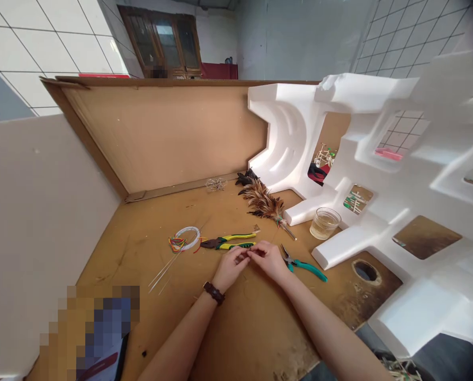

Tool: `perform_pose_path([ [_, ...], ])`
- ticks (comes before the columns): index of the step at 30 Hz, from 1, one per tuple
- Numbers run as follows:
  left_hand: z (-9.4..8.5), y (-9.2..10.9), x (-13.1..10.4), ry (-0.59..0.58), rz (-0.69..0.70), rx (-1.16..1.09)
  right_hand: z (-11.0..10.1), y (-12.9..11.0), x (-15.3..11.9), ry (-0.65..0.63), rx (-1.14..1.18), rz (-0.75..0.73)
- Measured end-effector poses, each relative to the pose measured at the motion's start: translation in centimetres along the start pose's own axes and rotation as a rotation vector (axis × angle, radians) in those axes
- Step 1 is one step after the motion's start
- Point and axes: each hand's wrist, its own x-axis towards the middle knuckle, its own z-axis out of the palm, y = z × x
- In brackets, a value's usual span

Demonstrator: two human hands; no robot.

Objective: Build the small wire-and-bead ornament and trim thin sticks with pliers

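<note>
Both hands meet over the middle of the brown tabletop [141,264], fingertips pinched together. My left hand [232,264], with a dark watch or bracelet on its wrist, is closed at the fingertips. Against it, my right hand [266,258] pinches too; whatever they hold is too small to make out. Just beyond the left hand lie combination pliers [228,241] with yellow and green handles. To the right hand's right are teal-handled pliers [303,266] with slightly parted jaws. A white coil [190,238] with coloured threads and thin straight wires [165,271] lies to the left.
A bundle of brown feathers [262,198] lies ahead, near a tangle of wire [216,183]. A glass of liquid [324,223] stands beside large white foam packaging [347,143] on the right. A phone [105,360] sits front left. A cardboard wall [164,137] closes the back.
</note>
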Motion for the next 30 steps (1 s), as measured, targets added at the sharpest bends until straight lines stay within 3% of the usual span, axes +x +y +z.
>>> perform_pose_path([
  [6, 0.0, 0.1, -0.2, -0.031, 0.02, 0.128, 0.0, -0.4, -0.2, -0.076, -0.071, -0.004],
  [9, 0.2, 0.1, -0.2, -0.038, -0.036, 0.044, 0.1, -0.1, -0.1, -0.067, -0.018, 0.054],
  [14, 0.0, 0.7, -0.3, -0.213, -0.264, -0.323, -0.4, -0.3, 0.2, -0.117, 0.42, 0.357],
  [20, -0.4, 2.1, -0.4, -0.288, -0.343, -0.486, -1.4, -1.2, 0.2, -0.255, 0.875, 0.554],
  [25, -0.3, 2.3, -0.6, -0.283, -0.359, -0.5, -1.3, -1.2, 0.2, -0.265, 0.907, 0.551],
  [30, -0.3, 1.5, -0.3, -0.217, -0.29, -0.371, -0.8, -0.7, 0.2, -0.189, 0.667, 0.397],
])
